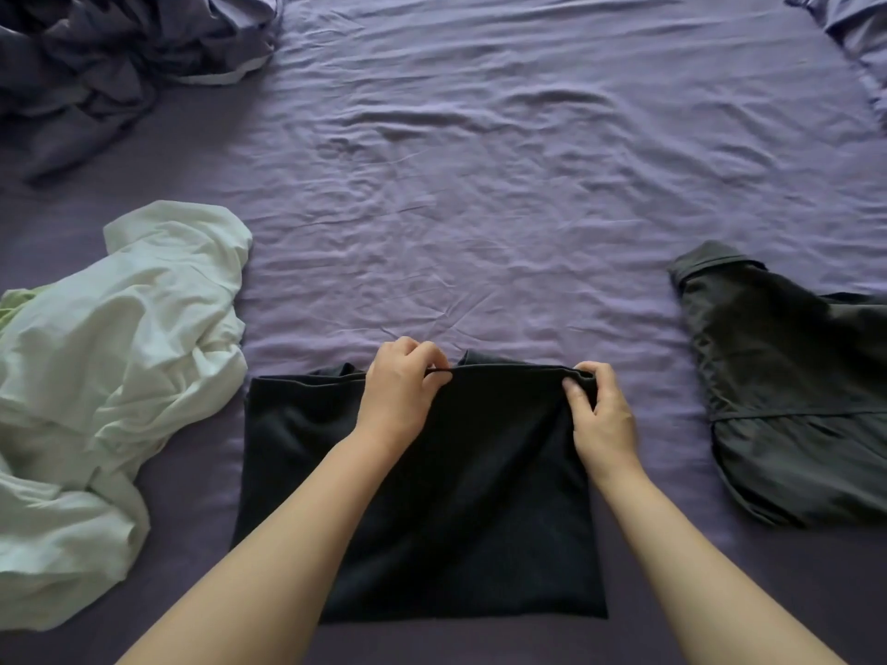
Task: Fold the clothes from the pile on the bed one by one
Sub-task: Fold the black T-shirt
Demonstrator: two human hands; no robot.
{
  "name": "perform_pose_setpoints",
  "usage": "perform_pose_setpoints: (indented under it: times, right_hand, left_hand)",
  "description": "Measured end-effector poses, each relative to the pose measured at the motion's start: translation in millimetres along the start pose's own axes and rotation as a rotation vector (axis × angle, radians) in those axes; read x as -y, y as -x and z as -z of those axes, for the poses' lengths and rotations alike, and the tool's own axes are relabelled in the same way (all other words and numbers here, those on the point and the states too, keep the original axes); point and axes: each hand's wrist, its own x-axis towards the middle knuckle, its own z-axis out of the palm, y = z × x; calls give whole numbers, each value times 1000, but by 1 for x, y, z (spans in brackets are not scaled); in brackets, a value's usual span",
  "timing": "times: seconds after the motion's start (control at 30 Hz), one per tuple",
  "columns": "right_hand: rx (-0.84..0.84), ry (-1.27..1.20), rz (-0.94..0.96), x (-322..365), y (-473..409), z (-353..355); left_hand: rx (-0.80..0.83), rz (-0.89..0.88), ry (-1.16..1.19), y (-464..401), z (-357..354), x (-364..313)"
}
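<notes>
A black garment [480, 496] lies partly folded into a rough rectangle on the purple bed sheet [480, 184], right in front of me. My left hand [401, 388] pinches its far edge near the middle. My right hand [600, 410] pinches the same edge at the far right corner. Both forearms lie over the cloth. A pile of crumpled white and pale green clothes [110, 376] sits to the left.
A dark grey garment [792, 386] lies at the right edge of the bed. A bunched purple-grey blanket [105, 64] fills the far left corner, and a pillow [854, 36] shows at the far right corner. Wrinkled sheet stretches beyond my hands.
</notes>
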Motion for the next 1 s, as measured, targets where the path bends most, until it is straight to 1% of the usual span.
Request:
perform_pose_setpoints:
  times: [0.07, 0.2, 0.23, 0.3, 0.37, 0.43, 0.47, 0.53, 0.6, 0.63, 0.7, 0.73, 0.8, 0.87, 0.9, 0.97, 1.0]
  right_hand:
    - [-6, 18, -12, 2, -2, 0]
    - [41, 41, -84, 4, -1, 0]
    - [65, 60, -90, 4, 1, 1]
    - [107, 99, -85, 5, 6, 3]
    - [133, 118, -79, 7, 9, 5]
    - [147, 127, -69, 6, 12, 7]
    - [153, 134, -56, 6, 14, 7]
    - [166, 151, -9, 5, 21, 7]
    - [171, 158, 31, 5, 29, 7]
    - [174, 161, 41, 5, 33, 8]
    - [195, 164, 53, 8, 42, 10]
    - [208, 163, 62, 11, 45, 11]
    - [230, 136, 70, 25, 51, 13]
    - [253, 79, 84, 45, 58, 12]
    - [287, 26, 81, 59, 62, 9]
    - [447, -200, 19, 83, 73, -2]
    - [556, -346, -70, 95, 79, -10]
  left_hand:
    - [-73, 8, -58, -1, -2, -1]
    - [-89, 55, -216, 3, -9, -13]
    - [-127, 35, -246, 8, -14, -16]
    - [-204, -69, -278, 26, -26, -21]
    - [-187, -181, -285, 50, -39, -22]
    - [-41, -235, -366, 68, -50, -17]
    - [80, -225, -431, 73, -52, -13]
    - [262, -191, -525, 75, -50, -7]
    - [388, -180, -568, 71, -46, -6]
    - [452, -161, -545, 69, -43, -8]
    - [508, -132, -496, 66, -36, -15]
    - [507, -111, -439, 64, -30, -18]
    - [447, -30, -196, 62, -19, -22]
    - [340, 113, 200, 64, -7, -29]
    - [311, 201, 456, 67, 2, -33]
    - [323, 382, 963, 76, 24, -39]
    - [328, 447, 1114, 80, 31, -34]
